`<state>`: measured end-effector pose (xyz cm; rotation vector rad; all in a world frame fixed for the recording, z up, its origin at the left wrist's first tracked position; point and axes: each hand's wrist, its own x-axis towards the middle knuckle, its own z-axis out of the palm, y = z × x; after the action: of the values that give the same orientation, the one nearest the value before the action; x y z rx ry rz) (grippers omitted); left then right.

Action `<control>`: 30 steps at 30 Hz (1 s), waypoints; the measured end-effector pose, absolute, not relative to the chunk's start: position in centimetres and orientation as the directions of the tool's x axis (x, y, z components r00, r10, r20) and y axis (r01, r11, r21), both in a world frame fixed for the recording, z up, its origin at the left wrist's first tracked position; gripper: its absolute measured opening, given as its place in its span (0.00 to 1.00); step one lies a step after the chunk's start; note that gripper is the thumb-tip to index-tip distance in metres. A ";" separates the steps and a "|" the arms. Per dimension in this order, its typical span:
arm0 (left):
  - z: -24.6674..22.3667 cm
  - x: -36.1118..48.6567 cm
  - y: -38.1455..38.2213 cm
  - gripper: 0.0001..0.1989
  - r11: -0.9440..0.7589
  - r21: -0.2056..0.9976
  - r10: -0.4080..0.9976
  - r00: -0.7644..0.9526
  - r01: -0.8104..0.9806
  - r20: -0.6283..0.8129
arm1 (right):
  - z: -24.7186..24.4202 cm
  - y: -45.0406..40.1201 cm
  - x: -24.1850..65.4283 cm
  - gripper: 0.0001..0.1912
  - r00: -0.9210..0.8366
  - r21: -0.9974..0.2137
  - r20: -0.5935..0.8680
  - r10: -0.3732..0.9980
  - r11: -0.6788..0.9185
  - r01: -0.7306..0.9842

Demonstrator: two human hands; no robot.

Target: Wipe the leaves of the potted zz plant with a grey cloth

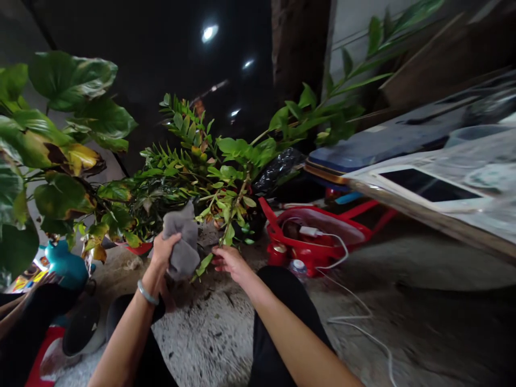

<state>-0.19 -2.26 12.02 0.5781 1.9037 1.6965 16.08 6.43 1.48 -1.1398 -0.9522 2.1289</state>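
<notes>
A crumpled grey cloth is gripped in my left hand, which wears a pale bangle at the wrist. Just right of it, my right hand has its fingers closed at the lower end of a leafy green stem. The stem hangs down from a potted plant in front of me. My two hands are apart, and the cloth does not touch the right hand.
Large-leaved plants fill the left. A red basket with a white cable stands right of my hands, below a table edge bearing a tablet. Another person's arm, a teal object and a dark bowl are at lower left.
</notes>
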 end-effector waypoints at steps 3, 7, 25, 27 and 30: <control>10.1 0.6 -5.5 0.15 0.232 0.970 0.719 -0.661 -0.064 -0.216 | 1.2 6.6 16.5 0.04 -0.490 -0.786 -0.486 0.723 -0.607 -0.115; 14.6 0.5 -8.8 0.19 0.128 0.989 0.742 -0.655 -0.073 -0.144 | 1.2 6.9 17.1 0.06 -0.502 -0.791 -0.458 0.734 -0.594 -0.146; 16.4 -2.0 -9.3 0.20 0.083 0.994 0.680 -0.733 0.068 -0.006 | 1.1 6.2 16.7 0.06 -0.507 -0.793 -0.436 0.744 -0.583 -0.174; 18.0 -2.8 -7.5 0.22 -0.023 0.993 0.609 -0.785 0.120 0.109 | 1.5 6.1 16.5 0.06 -0.511 -0.794 -0.424 0.747 -0.579 -0.187; 16.6 -2.9 -5.1 0.20 -0.012 0.990 0.613 -0.781 0.142 0.119 | 2.0 5.7 16.1 0.05 -0.514 -0.797 -0.418 0.749 -0.574 -0.189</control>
<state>-2.92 -5.11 16.58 0.7846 1.9203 1.8503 16.13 5.69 2.03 -1.0508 -0.9435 2.1139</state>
